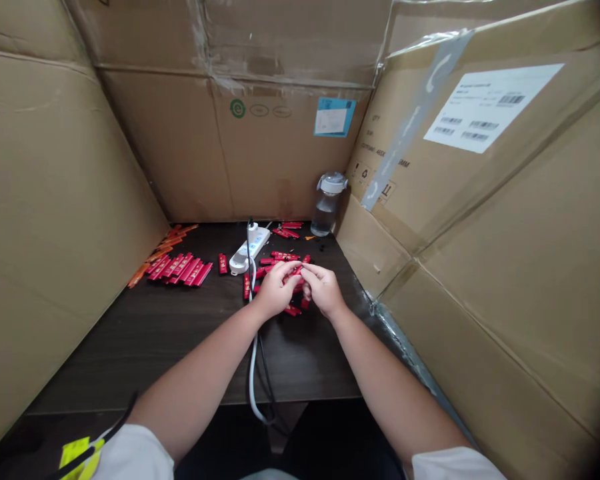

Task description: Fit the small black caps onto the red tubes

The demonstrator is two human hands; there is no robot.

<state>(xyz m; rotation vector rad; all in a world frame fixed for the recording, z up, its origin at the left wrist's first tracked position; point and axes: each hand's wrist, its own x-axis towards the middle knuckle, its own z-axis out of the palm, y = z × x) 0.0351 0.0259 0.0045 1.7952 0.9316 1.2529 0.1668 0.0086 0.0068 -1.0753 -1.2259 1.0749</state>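
gold-printed red tubes [291,276] between left hand [276,291] and right hand [324,291]

Between the **left hand** [275,290] and **right hand** [324,291], the fingers close over a red piece [291,275], concealing most of it; its full length cannot be confirmed. Further red sticks [293,310] lie partly hidden beneath both hands, so their count is undetermined. The small print on the white label [493,107] is illegible. The black cable [266,363] passes over the front edge of the dark table [130,363] and is lost in shadow. The yellow tag [75,455] and white sleeve [133,455] are cut off by the bottom edge.
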